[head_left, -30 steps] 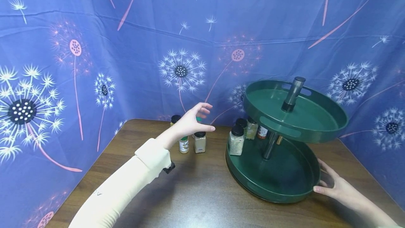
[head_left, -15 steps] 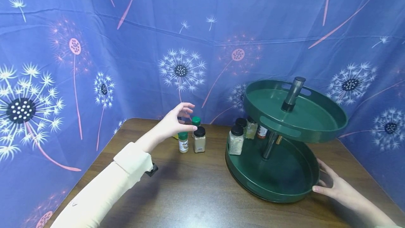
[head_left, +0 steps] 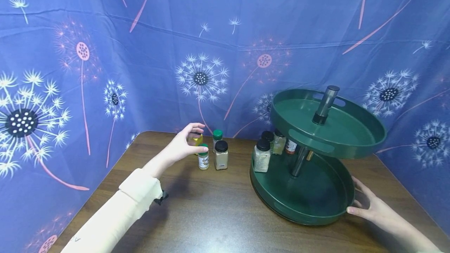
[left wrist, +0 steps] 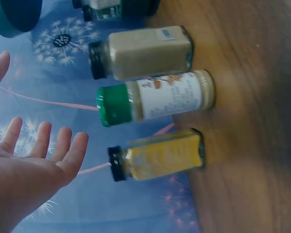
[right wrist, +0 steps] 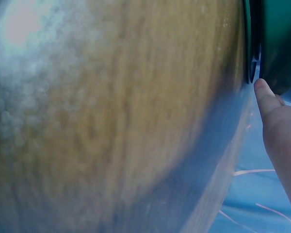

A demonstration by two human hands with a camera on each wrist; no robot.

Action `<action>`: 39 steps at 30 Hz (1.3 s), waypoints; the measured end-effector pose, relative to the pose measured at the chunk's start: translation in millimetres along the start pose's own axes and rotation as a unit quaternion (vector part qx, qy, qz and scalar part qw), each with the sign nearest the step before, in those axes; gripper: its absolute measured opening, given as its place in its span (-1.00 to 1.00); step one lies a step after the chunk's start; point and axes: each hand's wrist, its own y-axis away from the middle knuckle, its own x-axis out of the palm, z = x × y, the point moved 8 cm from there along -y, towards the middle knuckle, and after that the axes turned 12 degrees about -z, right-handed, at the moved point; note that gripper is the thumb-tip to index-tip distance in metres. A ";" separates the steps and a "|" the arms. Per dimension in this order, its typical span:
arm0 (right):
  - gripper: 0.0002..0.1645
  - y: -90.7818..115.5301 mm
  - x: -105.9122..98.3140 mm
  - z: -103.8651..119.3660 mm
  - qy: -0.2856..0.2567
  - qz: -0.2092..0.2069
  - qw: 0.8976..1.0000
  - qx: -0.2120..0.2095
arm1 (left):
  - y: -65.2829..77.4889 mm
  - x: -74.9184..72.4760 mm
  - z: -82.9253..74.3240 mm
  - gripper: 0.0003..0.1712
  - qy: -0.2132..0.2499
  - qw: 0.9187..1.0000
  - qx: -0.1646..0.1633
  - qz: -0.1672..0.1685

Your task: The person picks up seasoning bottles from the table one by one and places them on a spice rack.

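My left hand (head_left: 181, 143) is spread beside a cluster of spice jars, thumb and fingers apart, holding nothing. Nearest it are a yellow jar (left wrist: 165, 156) with a black cap and a green-capped jar (head_left: 203, 160) with a white label. Just right of these stand a black-capped jar of beige powder (head_left: 221, 159) and another green-capped jar (head_left: 217, 136). At the right, my right hand (head_left: 372, 208) holds the outer wall of the lower tier of a green two-tier tray stand (head_left: 306, 218), thumb in front; its other fingers are partly hidden.
Several jars stand on the lower tier's left side, including a black-capped one (head_left: 262, 157) and a red-and-white labelled one (head_left: 291, 146). The upper tier (head_left: 351, 128) overhangs them on a dark post (head_left: 327, 104). A blue dandelion-print cloth (head_left: 158, 69) hangs behind the wooden table (head_left: 225, 206).
My left hand has moved left and slightly down, away from above the jars on the table, uncovering the green-capped jars. The right hand and the tray stand have stayed in place.
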 end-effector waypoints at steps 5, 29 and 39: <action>0.05 -1.4 0.7 -1.4 -0.006 0.008 1.000 0.009 | 4.2 -2.0 13.8 -0.20 0.018 1.000 -0.009 -0.007; 0.06 -0.8 1.3 1.0 -0.022 0.010 1.000 0.004 | 11.4 9.7 68.3 -0.18 0.082 0.996 -0.018 -0.009; 0.06 0.1 1.7 2.1 -0.014 0.012 1.000 0.006 | 12.1 21.4 76.6 -0.12 0.092 0.995 -0.027 0.007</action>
